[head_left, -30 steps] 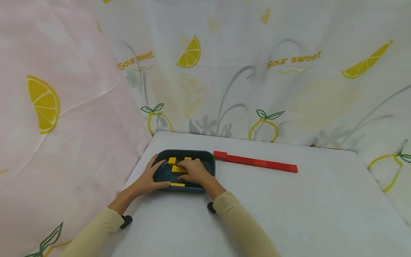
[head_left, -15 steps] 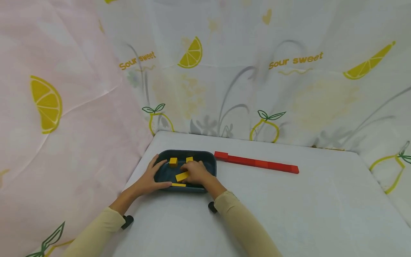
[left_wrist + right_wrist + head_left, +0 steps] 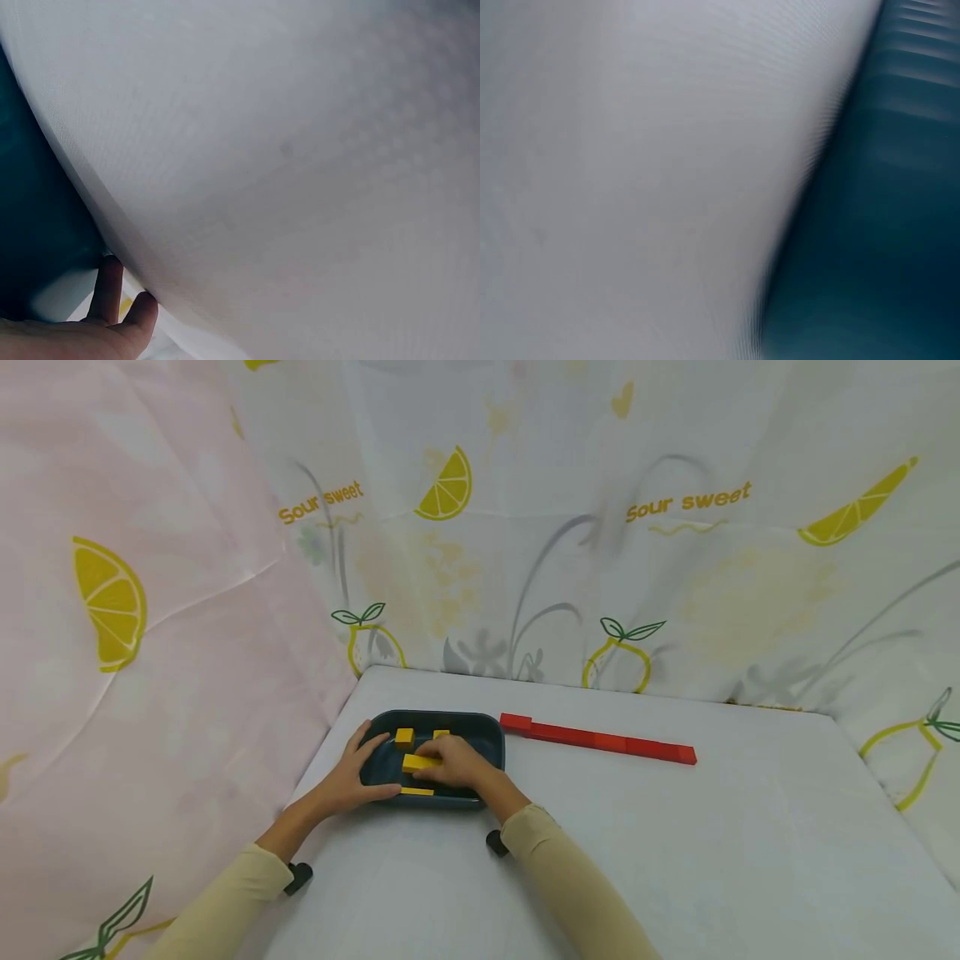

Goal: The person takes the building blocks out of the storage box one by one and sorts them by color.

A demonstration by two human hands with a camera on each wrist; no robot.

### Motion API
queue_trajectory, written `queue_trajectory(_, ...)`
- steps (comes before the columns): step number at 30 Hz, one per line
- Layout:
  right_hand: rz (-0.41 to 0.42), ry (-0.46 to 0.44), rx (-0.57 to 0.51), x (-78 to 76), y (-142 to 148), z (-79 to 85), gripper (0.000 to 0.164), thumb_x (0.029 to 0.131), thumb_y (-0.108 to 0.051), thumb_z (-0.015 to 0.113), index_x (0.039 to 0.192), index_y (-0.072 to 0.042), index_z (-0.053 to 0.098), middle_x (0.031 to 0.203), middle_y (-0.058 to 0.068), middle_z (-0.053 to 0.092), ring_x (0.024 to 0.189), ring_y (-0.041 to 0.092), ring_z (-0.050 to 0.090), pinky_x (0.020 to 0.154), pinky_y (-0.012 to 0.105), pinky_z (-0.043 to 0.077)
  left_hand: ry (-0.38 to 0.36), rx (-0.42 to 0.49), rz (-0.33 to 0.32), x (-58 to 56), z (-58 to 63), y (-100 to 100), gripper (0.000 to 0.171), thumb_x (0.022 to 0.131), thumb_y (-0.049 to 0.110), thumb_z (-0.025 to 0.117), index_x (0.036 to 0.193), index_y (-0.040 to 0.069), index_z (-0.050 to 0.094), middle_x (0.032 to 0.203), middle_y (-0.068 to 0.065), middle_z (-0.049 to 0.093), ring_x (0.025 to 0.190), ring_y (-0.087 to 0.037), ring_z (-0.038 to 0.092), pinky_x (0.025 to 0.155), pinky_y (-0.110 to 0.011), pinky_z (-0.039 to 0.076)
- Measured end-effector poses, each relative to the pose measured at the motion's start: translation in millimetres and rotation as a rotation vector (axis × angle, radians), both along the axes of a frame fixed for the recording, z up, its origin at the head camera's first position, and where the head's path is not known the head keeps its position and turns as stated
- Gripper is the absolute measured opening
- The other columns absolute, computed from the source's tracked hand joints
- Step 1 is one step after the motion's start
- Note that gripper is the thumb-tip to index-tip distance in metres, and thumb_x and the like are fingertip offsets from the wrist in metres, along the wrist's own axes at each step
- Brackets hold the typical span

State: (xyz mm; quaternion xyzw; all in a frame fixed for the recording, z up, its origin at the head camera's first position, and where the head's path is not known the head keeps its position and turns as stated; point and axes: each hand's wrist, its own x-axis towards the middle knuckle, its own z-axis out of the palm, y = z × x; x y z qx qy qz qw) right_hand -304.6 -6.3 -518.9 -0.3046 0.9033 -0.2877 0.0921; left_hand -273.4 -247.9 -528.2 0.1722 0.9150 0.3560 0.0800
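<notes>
In the head view, my right hand (image 3: pixel 457 762) reaches into a dark blue tray (image 3: pixel 491 797) and pinches a long yellow block (image 3: pixel 416 764) by its right part, which the fingers hide. A yellow cube (image 3: pixel 405 737) sits behind that block, and another yellow block (image 3: pixel 441 733) shows partly behind the right hand. Along the tray's front inner side lies a thin-looking yellow block (image 3: pixel 417 792). My left hand (image 3: pixel 348 781) rests at the tray's left end, fingers spread over the left rim, thumb by the front rim. In the left wrist view, two fingertips (image 3: pixel 139 311) show beside the tray wall.
A row of red blocks (image 3: pixel 592 738) runs across the white table (image 3: pixel 675 843) to the right of the tray, its left end near the tray's back right corner. Printed cloth (image 3: pixel 540 552) hangs behind the table and on the left.
The right hand has tilted the long yellow block forward, then brought it back level and slightly farther back in the tray. The left hand and the red row have stayed put.
</notes>
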Motion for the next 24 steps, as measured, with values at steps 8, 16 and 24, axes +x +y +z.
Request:
queue_trajectory(8, -0.023, 0.009, 0.039, 0.0, 0, 0.3, 0.039, 0.092, -0.038, 0.069, 0.124, -0.015, 0.069, 0.119, -0.002, 0.069, 0.099, 0.012, 0.055, 0.095, 0.026, 0.049, 0.001, -0.002, -0.002, -0.5, -0.9, -1, 0.100, 0.079, 0.054, 0.077, 0.157, 0.018, 0.025, 0.166, -0.014, -0.009, 0.147, -0.049, 0.012, 0.108, -0.075, 0.024)
queue_trajectory(16, -0.039, 0.004, 0.043, -0.3, 2, 3.2, 0.038, 0.090, -0.025, 0.073, 0.126, -0.012, 0.067, 0.124, 0.004, 0.064, 0.098, 0.012, 0.055, 0.091, 0.025, 0.050, 0.053, -0.098, -0.002, -5.6, 9.7, 2, 0.106, 0.079, 0.062, 0.072, 0.158, 0.016, 0.019, 0.166, -0.015, 0.000, 0.144, -0.048, 0.024, 0.106, -0.071, 0.032)
queue_trajectory(24, -0.087, 0.049, -0.034, 3.7, 8, 8.6, 0.039, 0.090, -0.026, 0.073, 0.126, -0.012, 0.067, 0.115, 0.004, 0.061, 0.094, 0.012, 0.054, 0.086, 0.022, 0.050, 0.084, -0.175, -0.006, -5.2, 14.0, 9, 0.112, 0.077, 0.068, 0.071, 0.160, 0.018, 0.013, 0.166, -0.018, 0.003, 0.142, -0.049, 0.031, 0.105, -0.069, 0.036)
